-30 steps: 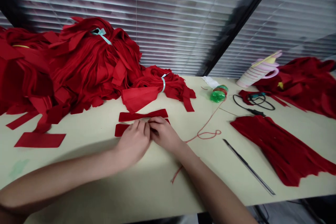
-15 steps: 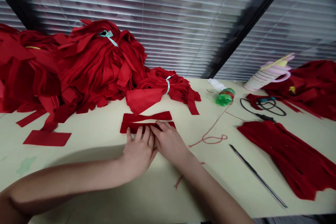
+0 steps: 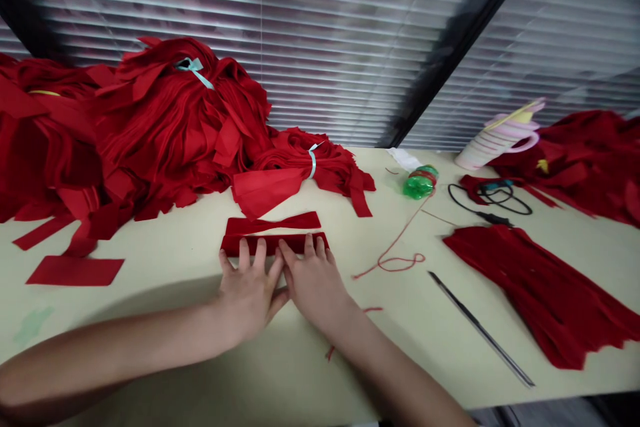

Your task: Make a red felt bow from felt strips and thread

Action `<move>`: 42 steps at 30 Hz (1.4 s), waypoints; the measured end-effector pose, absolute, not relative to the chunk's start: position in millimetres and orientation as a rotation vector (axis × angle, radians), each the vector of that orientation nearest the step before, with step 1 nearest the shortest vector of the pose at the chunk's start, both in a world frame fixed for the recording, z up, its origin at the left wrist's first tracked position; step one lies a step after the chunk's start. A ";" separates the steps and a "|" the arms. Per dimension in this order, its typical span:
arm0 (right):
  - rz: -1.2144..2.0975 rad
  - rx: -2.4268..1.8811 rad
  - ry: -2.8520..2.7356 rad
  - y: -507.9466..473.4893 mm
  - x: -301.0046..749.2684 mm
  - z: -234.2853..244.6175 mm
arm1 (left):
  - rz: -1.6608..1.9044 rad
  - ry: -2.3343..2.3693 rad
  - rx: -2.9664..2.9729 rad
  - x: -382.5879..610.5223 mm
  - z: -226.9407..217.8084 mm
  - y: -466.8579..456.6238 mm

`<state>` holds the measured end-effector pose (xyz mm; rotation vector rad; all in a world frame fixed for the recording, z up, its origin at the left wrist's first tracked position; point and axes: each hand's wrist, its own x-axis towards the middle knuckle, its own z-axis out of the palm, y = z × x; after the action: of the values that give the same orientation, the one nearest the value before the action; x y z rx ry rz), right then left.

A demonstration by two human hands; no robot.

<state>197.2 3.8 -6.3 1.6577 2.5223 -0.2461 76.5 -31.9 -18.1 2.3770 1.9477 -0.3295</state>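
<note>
My left hand [image 3: 249, 290] and my right hand [image 3: 313, 280] lie flat side by side on the cream table [image 3: 200, 347], fingers spread. Their fingertips press on the near edge of a folded red felt strip [image 3: 273, 242]. A second red strip [image 3: 273, 222] lies just beyond it, untouched. Neither hand grips anything.
Tied bundles of red felt [image 3: 150, 127] pile up at the back left, with loose red pieces [image 3: 75, 270] in front. To the right lie a red thread [image 3: 395, 257], a green spool [image 3: 419, 183], a thin dark rod [image 3: 480, 328], a black cable [image 3: 487, 203] and more red felt [image 3: 545, 290].
Both hands have drawn back toward me and flattened, fingers spreading out. The folded strip that they covered now shows in full beyond the fingertips.
</note>
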 end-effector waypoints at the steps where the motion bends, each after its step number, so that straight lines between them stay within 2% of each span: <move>1: -0.252 1.659 2.522 4.0 197.4 -6.4 | -0.333 1.945 2.378 76.6 -17.3 -31.9; 42: -0.222 1.636 2.593 10.9 203.2 -4.6 | -0.266 1.938 2.441 74.0 -19.2 -30.9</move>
<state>203.2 10.9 -4.6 1.6365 2.5926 -0.2221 74.0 -30.9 -19.2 2.4409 1.9378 -0.2662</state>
